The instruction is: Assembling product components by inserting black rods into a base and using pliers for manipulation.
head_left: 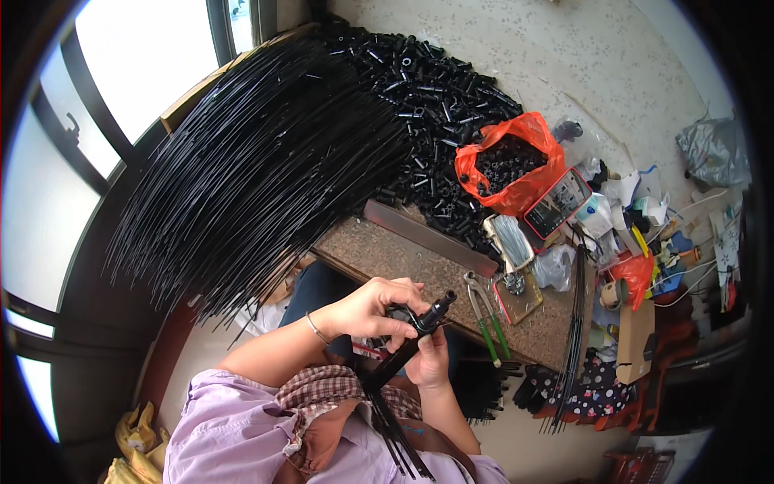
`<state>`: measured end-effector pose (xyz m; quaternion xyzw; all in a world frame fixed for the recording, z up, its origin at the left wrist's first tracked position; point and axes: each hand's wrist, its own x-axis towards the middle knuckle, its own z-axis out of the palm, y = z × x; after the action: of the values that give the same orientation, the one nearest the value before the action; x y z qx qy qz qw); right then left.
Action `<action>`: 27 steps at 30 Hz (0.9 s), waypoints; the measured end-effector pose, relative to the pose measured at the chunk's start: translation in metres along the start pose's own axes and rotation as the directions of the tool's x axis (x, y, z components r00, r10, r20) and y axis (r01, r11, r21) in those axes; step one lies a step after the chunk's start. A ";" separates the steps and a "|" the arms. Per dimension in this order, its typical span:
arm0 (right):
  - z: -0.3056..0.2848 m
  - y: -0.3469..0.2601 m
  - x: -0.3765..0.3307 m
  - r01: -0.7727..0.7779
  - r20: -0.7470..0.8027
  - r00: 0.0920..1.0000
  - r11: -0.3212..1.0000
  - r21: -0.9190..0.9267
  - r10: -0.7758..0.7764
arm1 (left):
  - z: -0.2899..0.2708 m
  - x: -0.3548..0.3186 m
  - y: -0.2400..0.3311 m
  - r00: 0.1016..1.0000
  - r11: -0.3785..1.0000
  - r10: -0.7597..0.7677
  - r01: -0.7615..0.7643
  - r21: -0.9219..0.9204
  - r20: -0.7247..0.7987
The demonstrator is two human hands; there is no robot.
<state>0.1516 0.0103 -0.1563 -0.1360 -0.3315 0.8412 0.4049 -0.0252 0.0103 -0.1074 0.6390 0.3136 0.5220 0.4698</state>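
Observation:
My left hand [377, 310] closes around the upper part of a black tube [393, 363], with thumb and fingers near its stepped, narrower end. Lower down, my right hand [429, 363] grips the same tube from the right side. The tube is tilted, its narrow end pointing up and right over the table edge. Several thin black rods [399, 440] trail from its lower end across my lap. Just right of my hands, green-handled pliers [486, 323] lie on the stone-topped table [347, 246]. My fingers partly hide the tube's middle.
A large bundle of thin black rods [258, 161] covers the left. Behind the table, short black tubular parts [435, 105] form a heap. An orange bag [532, 125] holds small black pieces. A metal bar [431, 238], a phone [558, 202] and more rods [574, 331] are nearby.

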 end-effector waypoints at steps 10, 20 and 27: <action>-0.002 0.001 -0.002 -0.008 0.059 0.998 1.000 0.025 0.006 | -0.002 -0.002 -0.004 0.979 0.910 -0.200 0.203 -0.362 0.046; -0.001 -0.009 -0.009 -0.067 0.302 0.953 0.993 0.098 0.034 | 0.010 0.011 -0.003 0.976 0.909 0.190 -0.136 -0.394 0.102; -0.014 0.003 -0.021 -0.118 0.387 0.913 0.992 -0.056 0.130 | 0.026 0.006 -0.007 0.938 0.750 0.247 -0.025 -0.661 0.244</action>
<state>0.1702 -0.0013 -0.1692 0.0070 -0.4091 0.8701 0.2747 0.0018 0.0116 -0.1119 0.5332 -0.0143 0.5218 0.6658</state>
